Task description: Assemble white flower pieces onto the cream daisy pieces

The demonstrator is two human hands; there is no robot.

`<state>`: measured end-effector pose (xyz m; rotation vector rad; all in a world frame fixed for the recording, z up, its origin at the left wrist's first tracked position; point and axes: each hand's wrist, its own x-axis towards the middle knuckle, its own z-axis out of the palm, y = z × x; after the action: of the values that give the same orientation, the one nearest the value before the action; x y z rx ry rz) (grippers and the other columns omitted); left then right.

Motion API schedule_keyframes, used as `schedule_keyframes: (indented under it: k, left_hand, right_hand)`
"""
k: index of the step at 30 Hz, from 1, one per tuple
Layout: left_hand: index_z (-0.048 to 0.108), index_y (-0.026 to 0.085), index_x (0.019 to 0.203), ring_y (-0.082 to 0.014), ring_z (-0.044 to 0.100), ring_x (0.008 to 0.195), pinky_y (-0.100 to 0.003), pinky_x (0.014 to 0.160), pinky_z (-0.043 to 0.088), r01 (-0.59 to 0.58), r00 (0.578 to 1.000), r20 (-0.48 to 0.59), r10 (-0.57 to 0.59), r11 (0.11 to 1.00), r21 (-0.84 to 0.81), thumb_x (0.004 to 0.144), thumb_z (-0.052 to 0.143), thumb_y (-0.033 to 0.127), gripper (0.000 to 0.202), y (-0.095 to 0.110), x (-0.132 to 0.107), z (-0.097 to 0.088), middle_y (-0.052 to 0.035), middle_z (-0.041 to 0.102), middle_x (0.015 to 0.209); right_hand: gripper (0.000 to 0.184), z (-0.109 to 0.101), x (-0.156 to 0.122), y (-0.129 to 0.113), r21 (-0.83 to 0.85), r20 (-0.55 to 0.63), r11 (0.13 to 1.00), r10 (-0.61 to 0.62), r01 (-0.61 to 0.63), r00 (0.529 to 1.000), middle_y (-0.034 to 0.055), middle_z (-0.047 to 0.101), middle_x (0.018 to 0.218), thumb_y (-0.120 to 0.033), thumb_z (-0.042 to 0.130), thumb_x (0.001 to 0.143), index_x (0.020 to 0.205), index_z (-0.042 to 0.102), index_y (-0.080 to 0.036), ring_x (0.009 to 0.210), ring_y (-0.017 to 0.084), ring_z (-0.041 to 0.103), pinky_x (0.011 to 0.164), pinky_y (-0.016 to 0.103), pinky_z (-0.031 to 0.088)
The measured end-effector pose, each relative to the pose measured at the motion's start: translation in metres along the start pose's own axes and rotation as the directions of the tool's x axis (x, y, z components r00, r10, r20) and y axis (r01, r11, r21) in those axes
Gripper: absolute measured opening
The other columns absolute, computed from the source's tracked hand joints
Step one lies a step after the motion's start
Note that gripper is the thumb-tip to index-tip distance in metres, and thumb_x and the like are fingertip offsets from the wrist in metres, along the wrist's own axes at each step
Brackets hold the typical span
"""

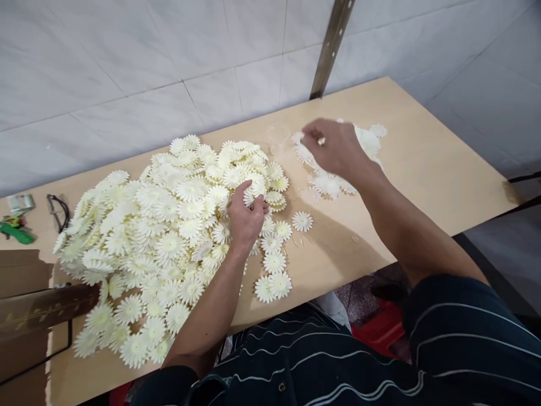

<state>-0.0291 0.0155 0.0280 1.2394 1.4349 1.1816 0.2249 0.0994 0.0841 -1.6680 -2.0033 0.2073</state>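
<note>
A large heap of cream-white daisy-shaped artificial flower heads (169, 211) covers the left half of the table. At its right edge is my left hand (247, 223), thumb and forefinger apart, with flower heads just beyond the fingertips. Contact with them cannot be made out. My right hand (333, 144) is raised over a smaller group of white flower heads (327, 185), its fingers curled in a pinch. What they hold, if anything, is too small and blurred to name. One single flower head (302, 221) lies between the two groups.
The wooden table (431, 163) stands against a tiled wall (139, 56). A clear, round plastic item (278, 135) lies near the wall. Green-handled cutters (17, 231) and dark-framed glasses (58, 211) are at far left. A metal upright (332, 51) rises behind. Below shows a red stool (382, 327).
</note>
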Motion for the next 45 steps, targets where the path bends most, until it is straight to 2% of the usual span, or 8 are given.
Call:
schedule_keyframes:
  k: [6, 9, 12, 16, 20, 27, 35, 45]
  left_hand:
    - [0.068, 0.021, 0.146, -0.0149, 0.077, 0.082, -0.029, 0.073, 0.067, -0.291, 0.957, 0.074, 0.282, 0.941, 0.176, 0.099, 0.069, 0.024, 0.046, 0.011, -0.010, -0.003, -0.0126, 0.073, 0.149]
    - [0.071, 0.023, 0.148, -0.0150, 0.072, 0.078, -0.030, 0.075, 0.064, -0.435, 0.894, 0.251, 0.370, 0.852, 0.292, 0.097, 0.067, 0.020, 0.050, 0.023, -0.014, -0.008, -0.0099, 0.078, 0.139]
    - [0.075, 0.027, 0.148, -0.0180, 0.070, 0.080, -0.032, 0.083, 0.062, -0.554, 0.808, 0.486, 0.332, 0.708, 0.437, 0.096, 0.060, 0.012, 0.056, 0.033, -0.015, -0.015, -0.0062, 0.082, 0.110]
    - [0.086, 0.029, 0.129, -0.0223, 0.071, 0.084, -0.036, 0.082, 0.059, -0.652, 0.713, 0.687, 0.141, 0.495, 0.574, 0.096, 0.057, 0.009, 0.049, 0.037, -0.018, -0.019, -0.0081, 0.076, 0.103]
    - [0.083, 0.026, 0.132, -0.0253, 0.074, 0.088, -0.038, 0.079, 0.059, -0.693, 0.673, 0.738, 0.040, 0.383, 0.611, 0.106, 0.056, 0.018, 0.039, 0.036, -0.031, -0.018, -0.0129, 0.076, 0.117]
    - [0.079, 0.025, 0.124, -0.0278, 0.078, 0.092, -0.034, 0.072, 0.057, -0.669, 0.728, 0.685, 0.026, 0.246, 0.701, 0.103, 0.077, 0.037, 0.024, 0.029, -0.046, -0.014, -0.0147, 0.074, 0.132]
    - [0.078, 0.023, 0.118, -0.0267, 0.076, 0.090, -0.032, 0.067, 0.051, -0.608, 0.785, 0.618, 0.036, 0.235, 0.758, 0.107, 0.061, 0.025, 0.020, 0.027, -0.050, -0.017, -0.0149, 0.075, 0.123]
    - [0.079, 0.024, 0.112, -0.0230, 0.072, 0.082, -0.029, 0.064, 0.045, -0.494, 0.869, 0.454, 0.195, 0.329, 0.805, 0.104, 0.066, 0.029, 0.016, 0.001, -0.046, -0.018, -0.0134, 0.074, 0.122]
  right_hand:
    - [0.034, 0.016, -0.180, -0.029, 0.149, 0.031, 0.965, -0.222, 0.216, 0.974, 0.0196, 0.079, 0.140, -0.031, 0.055, 0.114, 0.134, 0.078, -0.018, 0.133, 0.036, 0.072, 0.107, 0.060, 0.065]
    - [0.025, 0.025, -0.222, -0.034, 0.090, -0.090, 0.984, -0.145, 0.153, 0.985, 0.0154, 0.084, 0.113, -0.026, 0.059, 0.113, 0.119, 0.083, -0.021, 0.106, 0.033, 0.078, 0.092, 0.054, 0.069]
    - [0.025, 0.029, -0.239, -0.039, 0.094, -0.023, 0.970, -0.222, 0.224, 0.975, 0.0139, 0.085, 0.123, -0.023, 0.059, 0.113, 0.117, 0.084, -0.022, 0.113, 0.033, 0.077, 0.097, 0.056, 0.067]
    - [0.031, 0.039, -0.237, -0.051, 0.088, 0.102, 0.932, -0.359, 0.351, 0.928, 0.0122, 0.077, 0.149, -0.023, 0.054, 0.115, 0.129, 0.082, -0.022, 0.138, 0.035, 0.068, 0.107, 0.059, 0.063]
    - [0.039, 0.049, -0.220, -0.047, -0.008, 0.126, 0.949, -0.310, 0.314, 0.942, 0.0164, 0.075, 0.152, -0.027, 0.049, 0.117, 0.144, 0.076, -0.020, 0.134, 0.039, 0.068, 0.102, 0.060, 0.062]
    - [0.043, 0.050, -0.181, -0.019, -0.041, 0.100, 0.972, -0.226, 0.231, 0.969, 0.0206, 0.075, 0.150, -0.024, 0.043, 0.116, 0.147, 0.073, -0.019, 0.123, 0.040, 0.072, 0.102, 0.067, 0.062]
    - [0.055, 0.067, -0.190, -0.029, 0.058, 0.126, 0.933, -0.360, 0.356, 0.924, 0.0242, 0.065, 0.161, -0.032, 0.042, 0.117, 0.165, 0.057, -0.012, 0.156, 0.043, 0.057, 0.126, 0.072, 0.052]
    - [0.071, 0.077, -0.149, -0.026, -0.082, 0.242, 0.957, -0.253, 0.280, 0.937, 0.0302, 0.046, 0.177, -0.056, 0.044, 0.116, 0.168, 0.049, -0.008, 0.167, 0.049, 0.039, 0.133, 0.073, 0.039]
